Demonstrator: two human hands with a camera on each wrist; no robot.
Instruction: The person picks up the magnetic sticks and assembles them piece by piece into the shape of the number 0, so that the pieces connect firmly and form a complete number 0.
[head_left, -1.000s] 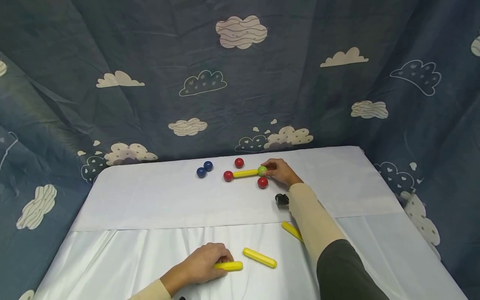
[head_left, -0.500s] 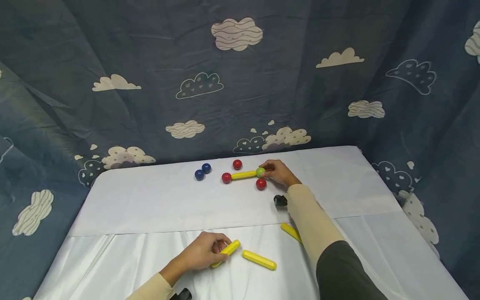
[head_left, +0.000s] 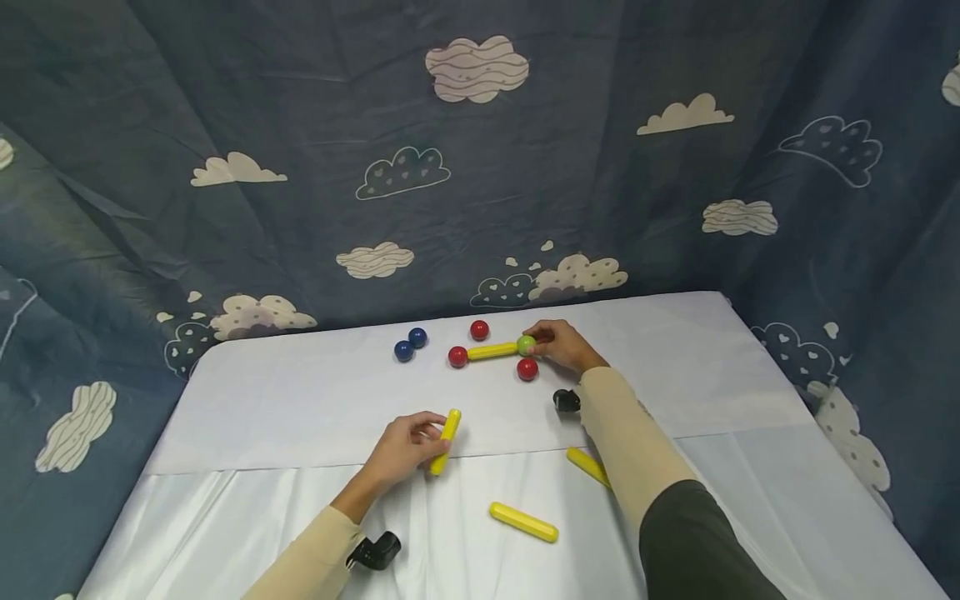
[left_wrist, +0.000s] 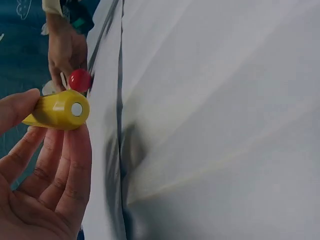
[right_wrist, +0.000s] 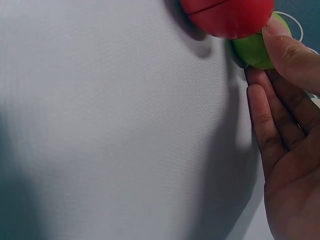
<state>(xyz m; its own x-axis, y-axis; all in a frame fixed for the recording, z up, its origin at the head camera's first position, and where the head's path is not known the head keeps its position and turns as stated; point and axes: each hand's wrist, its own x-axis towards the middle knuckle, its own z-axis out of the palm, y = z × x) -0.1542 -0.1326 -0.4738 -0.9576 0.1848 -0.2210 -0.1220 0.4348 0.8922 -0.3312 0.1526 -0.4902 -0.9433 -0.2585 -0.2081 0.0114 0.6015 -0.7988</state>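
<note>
My left hand (head_left: 405,447) pinches a yellow stick (head_left: 447,442) between thumb and fingers, tilted up over the cloth seam. In the left wrist view a pale round disc shows on the end of that stick (left_wrist: 56,111). At the back of the table, my right hand (head_left: 562,346) pinches a green ball (head_left: 527,345). That ball sits at the right end of another yellow stick (head_left: 492,351), whose left end meets a red ball (head_left: 457,357). Just in front of the green ball lies a second red ball (head_left: 527,369), also large in the right wrist view.
Behind the joined stick is a third red ball (head_left: 480,330). Two blue balls (head_left: 403,351) rest to its left. One loose yellow stick (head_left: 523,522) lies near the front; another stick (head_left: 588,466) is partly covered by the right sleeve. A cloud-patterned curtain (head_left: 315,208) surrounds the white table.
My left hand has lifted its yellow stick from the front of the table, carried it forward, and turned it from lying sideways to pointing away. The right hand has stayed on the green ball.
</note>
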